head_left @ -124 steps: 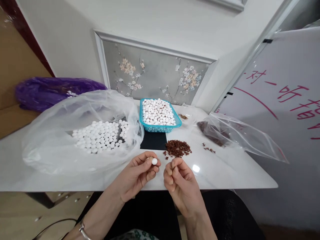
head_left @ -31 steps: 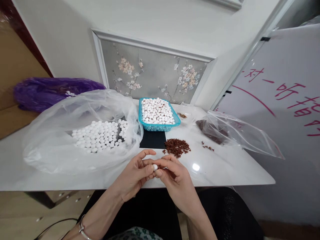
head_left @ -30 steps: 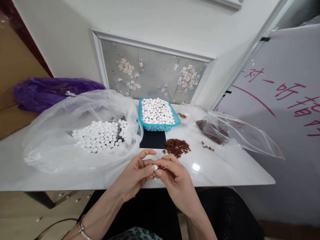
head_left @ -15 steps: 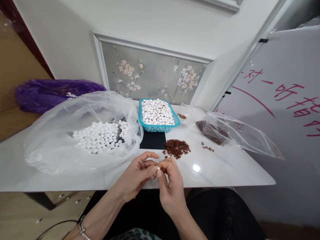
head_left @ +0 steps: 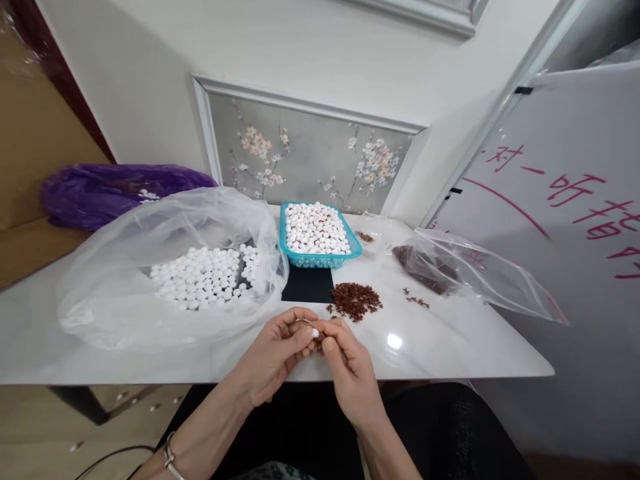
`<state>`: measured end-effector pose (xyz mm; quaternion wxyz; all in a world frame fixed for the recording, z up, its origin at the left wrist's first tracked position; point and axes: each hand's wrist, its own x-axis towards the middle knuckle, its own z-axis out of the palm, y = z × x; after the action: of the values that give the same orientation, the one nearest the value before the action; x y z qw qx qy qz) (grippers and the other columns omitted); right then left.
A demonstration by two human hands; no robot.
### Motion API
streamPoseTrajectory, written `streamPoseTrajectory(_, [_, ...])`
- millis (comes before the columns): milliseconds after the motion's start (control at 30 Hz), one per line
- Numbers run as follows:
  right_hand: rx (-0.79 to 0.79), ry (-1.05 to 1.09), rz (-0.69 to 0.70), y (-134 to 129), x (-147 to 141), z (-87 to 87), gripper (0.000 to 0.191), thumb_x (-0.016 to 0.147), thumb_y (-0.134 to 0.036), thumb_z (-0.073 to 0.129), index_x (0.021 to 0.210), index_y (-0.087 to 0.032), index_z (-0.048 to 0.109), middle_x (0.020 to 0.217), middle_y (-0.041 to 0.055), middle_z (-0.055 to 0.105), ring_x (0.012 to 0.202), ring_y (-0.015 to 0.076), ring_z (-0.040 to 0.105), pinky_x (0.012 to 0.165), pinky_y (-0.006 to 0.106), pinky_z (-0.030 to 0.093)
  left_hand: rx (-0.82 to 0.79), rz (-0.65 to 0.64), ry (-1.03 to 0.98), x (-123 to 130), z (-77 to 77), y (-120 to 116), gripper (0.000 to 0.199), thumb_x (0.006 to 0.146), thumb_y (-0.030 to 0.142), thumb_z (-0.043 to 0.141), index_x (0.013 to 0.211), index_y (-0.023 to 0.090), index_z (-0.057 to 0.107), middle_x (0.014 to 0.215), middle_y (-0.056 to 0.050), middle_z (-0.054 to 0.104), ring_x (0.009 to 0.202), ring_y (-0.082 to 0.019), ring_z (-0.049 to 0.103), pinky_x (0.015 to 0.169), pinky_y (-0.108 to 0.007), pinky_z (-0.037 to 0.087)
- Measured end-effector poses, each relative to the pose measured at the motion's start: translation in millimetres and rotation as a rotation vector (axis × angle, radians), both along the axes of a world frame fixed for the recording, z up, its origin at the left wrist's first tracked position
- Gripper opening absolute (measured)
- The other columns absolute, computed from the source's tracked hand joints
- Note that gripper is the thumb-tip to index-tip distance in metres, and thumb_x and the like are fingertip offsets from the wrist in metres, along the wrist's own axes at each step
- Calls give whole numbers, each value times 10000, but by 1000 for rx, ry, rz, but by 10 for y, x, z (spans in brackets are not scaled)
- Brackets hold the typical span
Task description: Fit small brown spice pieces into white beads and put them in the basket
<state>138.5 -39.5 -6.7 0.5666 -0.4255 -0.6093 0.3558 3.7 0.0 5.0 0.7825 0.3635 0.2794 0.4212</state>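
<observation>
Between the fingertips of my left hand (head_left: 280,350) is a small white ball (head_left: 315,333). My right hand (head_left: 347,363) is closed beside it, its fingertips at the ball; small reddish-brown bits show under the fingers, and what it pinches is too small to make out. Just beyond the hands lies a pile of reddish-brown pieces (head_left: 356,301). A turquoise basket (head_left: 324,261) full of white balls stands behind, by a black mat (head_left: 307,285). More white balls (head_left: 200,279) lie in a large clear plastic bag (head_left: 107,280) on the left.
A zip bag (head_left: 483,267) of dark brown pieces lies right on the white table (head_left: 450,347), with a few loose bits (head_left: 417,301) near it. A purple bag (head_left: 85,197) is at the back left. A whiteboard (head_left: 565,220) stands right. White balls lie on the floor.
My right hand has shifted slightly right and its thumb has come off the white ball. The ball now shows more fully in my left fingertips. The camera view has moved a little.
</observation>
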Motion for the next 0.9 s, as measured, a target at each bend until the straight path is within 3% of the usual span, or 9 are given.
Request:
streamPoseTrajectory(267, [20,-22,-18,-18,12,-53,278,940,-247,391,1122,-231,600,840,33,534,738,149,536,680,289,463,56,-35,-39,3,-13,-4,195,729,195,707,907,160,636,690,6,584,627,-75,524,645,-178,420])
streamPoseTrajectory(400, [60,-85,-189,43,162,-62,279,941,-223,384,1163,-230,552,790,9,520,691,137,515,700,297,450,5,-2,-12,-6,-8,-3,258,676,170,753,912,171,649,751,11,602,652,-61,529,660,-169,409])
streamPoseTrajectory(500, [73,-154,-317,98,294,-49,267,925,-227,418,1153,-222,558,881,36,561,737,150,529,708,308,454,-1,13,-10,-13,-9,-2,321,639,149,779,936,176,661,813,-2,638,701,-63,550,701,-168,408])
streamPoseTrajectory(667, [80,-228,-320,115,333,-24,273,920,-209,414,1151,-210,559,970,65,592,834,170,570,752,317,477,9,-2,2,-32,-4,-5,349,678,128,750,1008,200,662,858,-9,680,768,-65,579,769,-167,418])
streamPoseTrajectory(800, [74,-427,-392,160,272,-85,290,896,-174,425,1138,-197,583,1063,93,575,955,204,575,822,338,466,-26,19,36,-37,-2,-19,365,674,131,752,1022,203,665,901,-24,701,819,-79,600,813,-172,430])
streamPoseTrajectory(900, [-7,-667,-438,234,224,-163,290,867,-172,468,1110,-223,617,1036,78,590,897,210,604,743,310,475,-28,78,58,13,60,25,292,712,202,727,998,195,668,908,-38,700,756,-74,605,767,-177,461])
